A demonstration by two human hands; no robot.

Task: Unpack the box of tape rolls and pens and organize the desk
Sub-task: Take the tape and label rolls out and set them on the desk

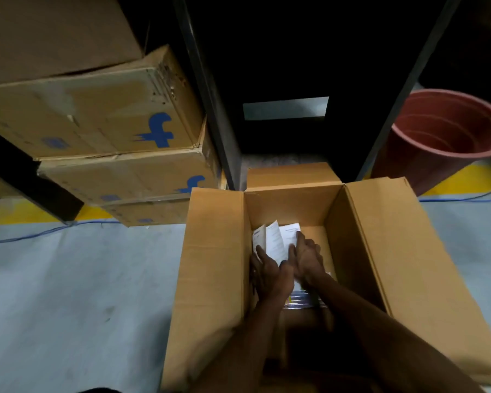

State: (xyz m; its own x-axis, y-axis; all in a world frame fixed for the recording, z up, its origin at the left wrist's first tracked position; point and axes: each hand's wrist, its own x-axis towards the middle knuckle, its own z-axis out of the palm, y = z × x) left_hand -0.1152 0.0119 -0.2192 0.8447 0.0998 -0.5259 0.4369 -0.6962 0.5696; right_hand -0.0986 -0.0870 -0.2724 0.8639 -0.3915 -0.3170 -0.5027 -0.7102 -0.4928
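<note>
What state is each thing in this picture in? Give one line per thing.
Open box: flaps folded out, on the floor.
Papers: loose inside the box, partly unfolded.
Left hand: fingers straight, resting on the papers.
Right hand: fingers straight, pressing the papers.
Stacked boxes: closed.
Red bin: upright, interior largely hidden.

The open box [360,222] is entered from above; its four flaps are folded outward, so the mouth is unobstructed. Inside, the middle is taken up by both hands, the left hand [270,272] and right hand [308,255] laid side by side on white papers [277,239]. Bare bottom is left along the right wall. To the left, open floor [68,293] is offered, crossed by a blue cable [40,234]. Behind, passage is blocked by stacked cartons [111,131], a dark rack post [207,92] and a red bucket [442,137].
</note>
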